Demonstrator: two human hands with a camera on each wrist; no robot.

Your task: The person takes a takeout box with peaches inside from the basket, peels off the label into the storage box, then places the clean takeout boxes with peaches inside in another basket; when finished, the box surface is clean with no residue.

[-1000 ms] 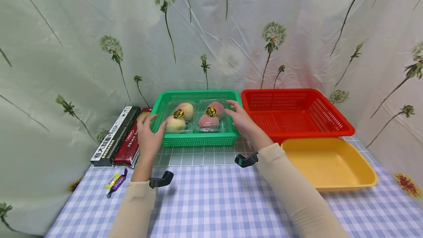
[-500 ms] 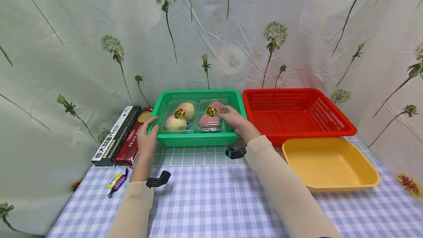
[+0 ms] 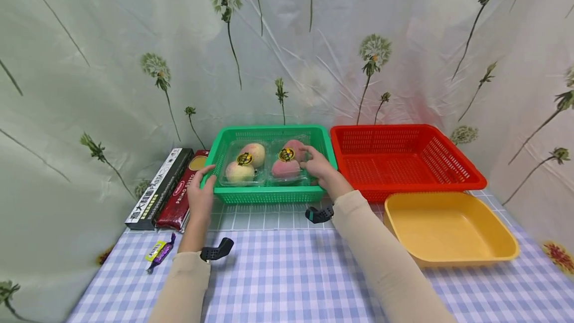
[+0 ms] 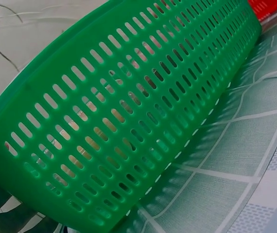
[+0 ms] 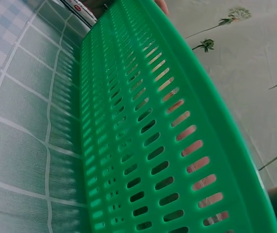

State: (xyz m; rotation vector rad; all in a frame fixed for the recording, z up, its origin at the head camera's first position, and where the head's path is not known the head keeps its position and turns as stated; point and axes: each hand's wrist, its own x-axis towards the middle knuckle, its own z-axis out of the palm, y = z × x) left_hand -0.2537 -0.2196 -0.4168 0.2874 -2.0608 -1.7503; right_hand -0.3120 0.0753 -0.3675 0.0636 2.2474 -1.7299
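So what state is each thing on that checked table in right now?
Green slotted plastic basket: holds the clear fruit pack.
Clear plastic clamshell of peaches: closed, lying in the green basket.
Red slotted plastic basket: empty.
Yellow plastic tray: empty.
Left hand: on the green basket's left corner.
Right hand: resting on the clamshell.

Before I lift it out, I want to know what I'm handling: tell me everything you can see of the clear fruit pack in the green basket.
The fruit pack is a clear, glossy plastic clamshell with two side-by-side compartments, each holding two pink-yellow fruits; one round black-and-yellow sticker shows on each side. It lies flat in the green basket. The right hand rests on its right end, fingers curled over it; the left hand is at the basket's left corner.
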